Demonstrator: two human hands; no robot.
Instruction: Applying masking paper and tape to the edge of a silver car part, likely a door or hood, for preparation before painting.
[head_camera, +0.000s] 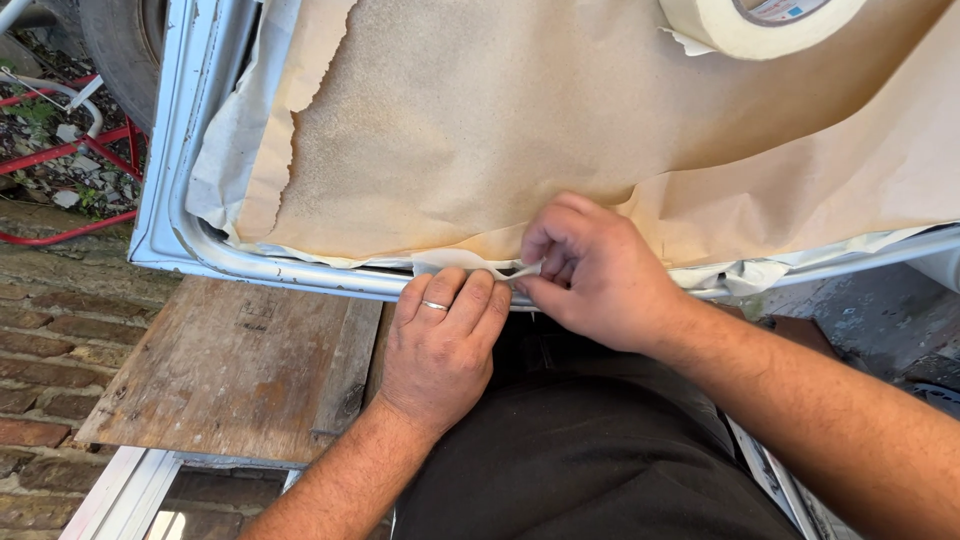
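A wooden board (235, 365) lies under the pale metal frame (190, 150). The left hand (440, 345) presses flat on masking tape (470, 268) along the frame's edge; right hand (595, 270) fingers pinch its free end. Brown paper (480, 120) seems mostly taped; the right stretch looks unfinished. A tape roll (745, 25) rests above.

Pretty bright daylight shot, soft and even, no harsh glare. The brown masking paper (480, 120) is the lightest area, and everything below it goes darker: the dark trousers (590, 450) are nearly black with little detail. Soft shadow sits under the right hand (600, 270). Focus is sharp around the paper; the tape roll (750, 25) above it gets cut off at the frame edge.
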